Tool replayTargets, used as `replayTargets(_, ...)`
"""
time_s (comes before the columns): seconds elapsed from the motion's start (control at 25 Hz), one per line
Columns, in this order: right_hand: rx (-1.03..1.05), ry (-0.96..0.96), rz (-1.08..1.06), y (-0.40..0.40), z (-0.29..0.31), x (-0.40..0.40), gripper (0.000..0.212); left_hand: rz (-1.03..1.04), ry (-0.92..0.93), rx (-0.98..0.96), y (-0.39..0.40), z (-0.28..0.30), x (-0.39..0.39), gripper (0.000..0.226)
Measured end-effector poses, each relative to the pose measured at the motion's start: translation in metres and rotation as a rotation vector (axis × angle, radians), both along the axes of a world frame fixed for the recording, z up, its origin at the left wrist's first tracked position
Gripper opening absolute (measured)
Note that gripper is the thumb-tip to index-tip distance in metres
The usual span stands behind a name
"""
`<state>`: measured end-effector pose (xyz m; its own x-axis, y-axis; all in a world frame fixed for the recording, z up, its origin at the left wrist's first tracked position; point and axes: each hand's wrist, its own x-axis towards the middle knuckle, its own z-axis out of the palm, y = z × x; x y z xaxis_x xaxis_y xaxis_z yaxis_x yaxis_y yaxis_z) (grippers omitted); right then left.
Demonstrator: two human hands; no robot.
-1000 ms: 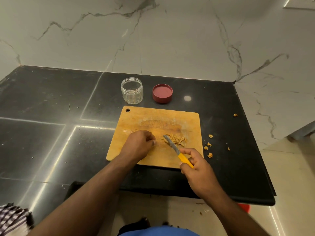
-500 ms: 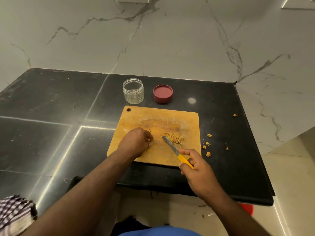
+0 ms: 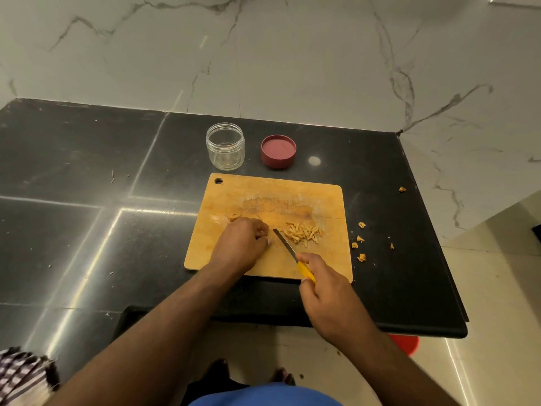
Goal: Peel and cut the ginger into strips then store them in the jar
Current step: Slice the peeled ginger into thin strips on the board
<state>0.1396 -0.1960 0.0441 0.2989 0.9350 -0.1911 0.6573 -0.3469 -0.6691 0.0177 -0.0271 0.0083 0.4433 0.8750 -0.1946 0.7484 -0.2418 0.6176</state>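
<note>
Mostly cut: ginger strips (image 3: 303, 234) piled on cutting board (image 3: 272, 200), peel scraps (image 3: 359, 243) on the counter beside it. My left hand (image 3: 240, 247) is curled over something, probably the last ginger piece, hidden. My right hand (image 3: 328, 291) grips the knife (image 3: 288, 249). Jar (image 3: 225, 146) empty, lid (image 3: 278, 151) off; storing remains.
</note>
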Motion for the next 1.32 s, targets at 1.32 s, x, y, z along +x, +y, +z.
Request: replayTargets(1.32, -0.065, -0.123, 0.008, -0.012, -0.010, -0.028, 0.048, -0.316, 0.188, -0.069, 0.045, 0.020, 0.018, 0.018)
